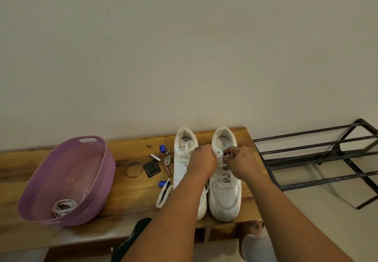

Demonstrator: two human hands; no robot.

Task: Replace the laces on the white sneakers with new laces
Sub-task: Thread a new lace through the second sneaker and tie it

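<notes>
Hands: left hand (202, 162) and right hand (241, 161) both pinch the lace (223, 166) at the right sneaker (225, 192).
Risk: lace slipping back out of the eyelet if either pinch loosens.

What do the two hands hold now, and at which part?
Both hands pinch the lace of the right sneaker near its top eyelets: left hand, right hand. Exact lace part is hidden.

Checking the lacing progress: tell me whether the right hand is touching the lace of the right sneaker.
Touching. The head view shows the right hand with its fingers pinching the lace near the top eyelets of the right sneaker.
</notes>
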